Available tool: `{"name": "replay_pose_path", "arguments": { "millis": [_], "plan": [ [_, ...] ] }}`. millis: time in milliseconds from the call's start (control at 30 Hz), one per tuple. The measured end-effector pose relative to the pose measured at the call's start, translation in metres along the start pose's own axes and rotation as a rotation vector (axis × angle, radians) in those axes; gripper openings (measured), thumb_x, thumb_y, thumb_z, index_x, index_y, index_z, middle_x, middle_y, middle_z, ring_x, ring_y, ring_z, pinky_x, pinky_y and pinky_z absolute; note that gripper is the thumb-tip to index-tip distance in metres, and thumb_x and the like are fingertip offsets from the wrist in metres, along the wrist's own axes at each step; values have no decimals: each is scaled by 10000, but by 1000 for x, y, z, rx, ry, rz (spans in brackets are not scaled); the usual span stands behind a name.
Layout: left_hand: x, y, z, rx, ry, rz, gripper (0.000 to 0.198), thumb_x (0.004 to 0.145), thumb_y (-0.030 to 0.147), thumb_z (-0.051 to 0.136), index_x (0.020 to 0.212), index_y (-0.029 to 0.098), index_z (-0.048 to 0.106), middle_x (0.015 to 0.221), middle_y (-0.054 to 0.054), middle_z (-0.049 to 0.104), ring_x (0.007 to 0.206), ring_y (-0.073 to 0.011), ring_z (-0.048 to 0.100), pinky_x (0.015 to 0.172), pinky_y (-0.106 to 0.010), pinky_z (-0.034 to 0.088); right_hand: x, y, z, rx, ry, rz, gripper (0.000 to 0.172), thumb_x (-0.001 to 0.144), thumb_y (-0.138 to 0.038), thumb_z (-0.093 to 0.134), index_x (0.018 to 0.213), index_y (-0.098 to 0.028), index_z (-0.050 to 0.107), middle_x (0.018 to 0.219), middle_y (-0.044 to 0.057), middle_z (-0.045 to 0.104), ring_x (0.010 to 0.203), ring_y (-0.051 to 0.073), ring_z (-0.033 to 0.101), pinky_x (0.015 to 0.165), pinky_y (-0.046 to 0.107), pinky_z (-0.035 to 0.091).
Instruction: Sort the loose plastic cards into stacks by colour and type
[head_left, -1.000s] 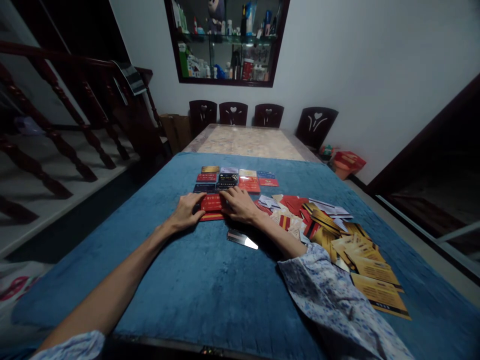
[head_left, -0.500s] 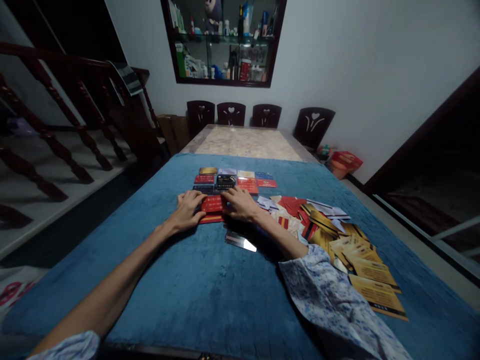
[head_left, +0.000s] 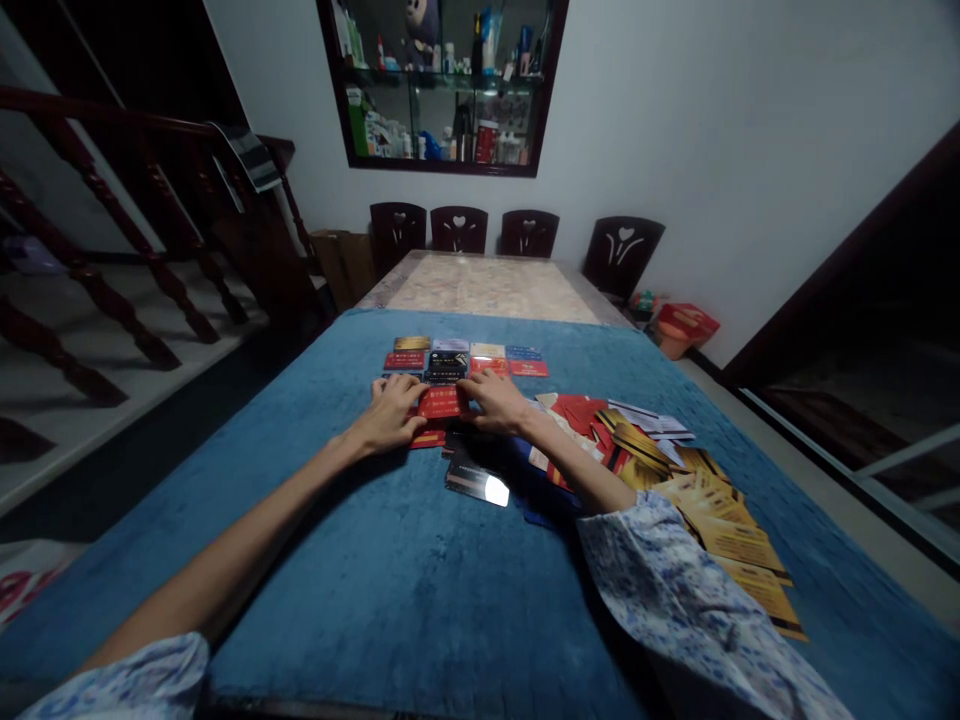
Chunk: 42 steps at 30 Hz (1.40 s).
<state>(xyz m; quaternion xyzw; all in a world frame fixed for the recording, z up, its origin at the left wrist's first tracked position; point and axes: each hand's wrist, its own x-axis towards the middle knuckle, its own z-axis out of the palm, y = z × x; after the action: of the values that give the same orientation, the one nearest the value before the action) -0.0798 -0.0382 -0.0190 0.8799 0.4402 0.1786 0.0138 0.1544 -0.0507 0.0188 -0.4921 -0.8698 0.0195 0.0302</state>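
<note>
Between my two hands is a red card [head_left: 441, 402] with pale print, tilted a little toward me. My left hand [head_left: 394, 412] pinches its left edge between thumb and fingers, and my right hand [head_left: 496, 402] grips its right edge. Just below it, another red card [head_left: 428, 439] lies on the cloth, partly covered. Nearer to me is a dark card [head_left: 477, 482] with a bright glare at one corner. Beyond my hands, cards lie in rows, among them a gold card [head_left: 412, 343], a black card [head_left: 448, 362] and a red-and-white card [head_left: 529, 369].
A loose heap of gold cards [head_left: 739, 545] and other cards spreads to the right, partly behind my right forearm. Blue cloth [head_left: 360, 590] covers the near table; the patterned far end [head_left: 487, 283] is bare. Several dark chairs [head_left: 457, 230] stand behind it.
Both hands have shifted slightly right with the red card, which now sits farther right over the lower red card. The view has moved a little.
</note>
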Motion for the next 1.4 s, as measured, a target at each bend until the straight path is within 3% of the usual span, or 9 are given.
{"name": "replay_pose_path", "arguments": {
  "millis": [200, 433, 633, 733, 1067, 1400],
  "plan": [
    [20, 13, 7, -8, -20, 6, 453, 842, 263, 615, 1289, 190, 604, 1289, -133, 572, 1205, -332, 474, 1051, -545, 314, -6, 17, -4, -7, 2, 36, 282, 886, -254, 587, 1155, -181, 630, 1247, 131, 656, 1137, 291, 535, 863, 379, 450],
    [44, 26, 17, 18, -59, 13, 441, 872, 253, 612, 1307, 188, 586, 1298, -140, 575, 1224, -325, 470, 1043, -534, 319, -5, 43, -1, -10, -11, 77, 252, 851, -232, 623, 1098, -188, 651, 1178, 120, 680, 1126, 282, 557, 867, 340, 428],
    [67, 36, 22, 34, -78, 12, 449, 863, 261, 626, 1304, 184, 589, 1297, -145, 570, 1244, -336, 459, 1040, -542, 327, -4, 59, -4, 6, -30, 184, 375, 829, -214, 656, 1202, -194, 632, 1202, 116, 676, 1161, 287, 562, 850, 315, 435],
    [78, 39, 23, 40, -85, -10, 440, 855, 258, 627, 1290, 197, 596, 1329, -144, 558, 1253, -348, 452, 1040, -553, 335, -3, 65, -6, 1, -28, 214, 358, 851, -197, 623, 1210, -200, 632, 1227, 113, 675, 1134, 277, 576, 857, 323, 438],
    [106, 36, 31, 78, -137, -24, 413, 853, 267, 610, 1264, 226, 605, 1344, -142, 554, 1278, -359, 427, 1017, -555, 348, 8, 82, 0, -18, -57, 309, 457, 901, -309, 613, 1352, -254, 569, 1342, 142, 608, 1231, 326, 517, 867, 389, 470],
    [114, 27, 42, 53, -162, -21, 405, 837, 284, 609, 1239, 230, 620, 1325, -150, 574, 1261, -382, 423, 1000, -593, 323, 17, 89, 14, -51, -76, 309, 452, 928, -350, 609, 1364, -242, 567, 1333, 157, 609, 1213, 323, 542, 890, 404, 490]
  ]
}}
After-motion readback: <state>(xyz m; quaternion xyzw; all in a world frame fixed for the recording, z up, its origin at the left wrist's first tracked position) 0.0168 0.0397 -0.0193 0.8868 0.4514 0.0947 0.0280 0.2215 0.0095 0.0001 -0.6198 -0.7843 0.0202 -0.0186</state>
